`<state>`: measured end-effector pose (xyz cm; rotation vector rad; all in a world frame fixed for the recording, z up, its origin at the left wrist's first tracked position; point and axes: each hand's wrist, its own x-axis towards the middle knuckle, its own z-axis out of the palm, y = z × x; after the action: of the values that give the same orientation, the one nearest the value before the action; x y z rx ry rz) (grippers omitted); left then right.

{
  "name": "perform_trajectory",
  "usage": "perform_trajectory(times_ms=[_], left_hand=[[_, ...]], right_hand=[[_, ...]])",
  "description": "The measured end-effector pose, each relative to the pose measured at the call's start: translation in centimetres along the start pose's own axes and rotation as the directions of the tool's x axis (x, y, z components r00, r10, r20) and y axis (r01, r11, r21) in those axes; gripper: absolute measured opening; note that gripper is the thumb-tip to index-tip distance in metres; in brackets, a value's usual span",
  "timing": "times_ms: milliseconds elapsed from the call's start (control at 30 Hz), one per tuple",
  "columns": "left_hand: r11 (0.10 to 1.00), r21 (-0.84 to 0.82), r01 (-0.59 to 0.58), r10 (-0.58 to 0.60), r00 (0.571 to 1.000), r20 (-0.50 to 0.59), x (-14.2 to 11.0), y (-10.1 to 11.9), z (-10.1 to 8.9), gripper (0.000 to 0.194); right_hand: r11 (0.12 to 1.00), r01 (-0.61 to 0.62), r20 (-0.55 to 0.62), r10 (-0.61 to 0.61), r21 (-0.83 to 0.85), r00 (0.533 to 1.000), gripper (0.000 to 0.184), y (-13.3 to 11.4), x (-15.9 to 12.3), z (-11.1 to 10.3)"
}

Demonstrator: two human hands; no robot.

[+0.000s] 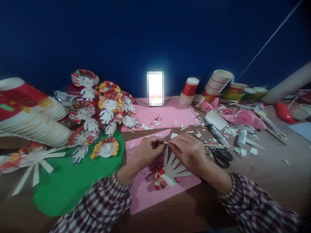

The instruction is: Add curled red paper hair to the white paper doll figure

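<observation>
A paper cup cut into strips [172, 168] fans out over pink paper [143, 197]. Several strips are straight and white; those at its lower left are curled, showing red and yellow. My left hand [150, 150] is closed, thumb and forefinger pinching the tip of an upright strip. My right hand [190, 152] is closed at the same spot, fingertips almost touching the left ones. A thin wooden stick [218, 146] juts out to the right from under my right hand, in line with the pinched tip; its middle is hidden by the fingers.
Finished paper figures [109, 106] stand at the left by a green sheet [73, 184]. Stacked paper cups [36, 126] lie far left, others [218, 82] at the back right. Black-handled scissors [222, 157], a pen [216, 132] and scraps lie right. A lit screen [155, 87] stands behind.
</observation>
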<state>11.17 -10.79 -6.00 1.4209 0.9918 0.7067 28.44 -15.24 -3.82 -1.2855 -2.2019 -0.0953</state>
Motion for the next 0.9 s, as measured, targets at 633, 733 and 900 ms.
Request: perform_trajectory(times_ms=[633,733,900], left_hand=[[0.996,0.085,0.006,-0.009,0.999,0.044,-0.35,0.67,-0.37,0.022],[0.996,0.091,-0.008,0.005,0.999,0.036,-0.33,0.58,-0.36,0.021],[0.998,0.058,0.006,-0.007,1.000,0.021,-0.24,0.53,-0.21,0.019]], right_hand=[[0.999,0.033,0.003,-0.033,-0.020,0.999,0.017,-0.04,-0.09,-0.04],[0.999,0.037,0.003,-0.037,-0.021,0.999,0.016,-0.04,-0.08,-0.01],[0.999,0.026,0.012,-0.025,-0.023,1.000,0.015,-0.07,-0.03,0.01]])
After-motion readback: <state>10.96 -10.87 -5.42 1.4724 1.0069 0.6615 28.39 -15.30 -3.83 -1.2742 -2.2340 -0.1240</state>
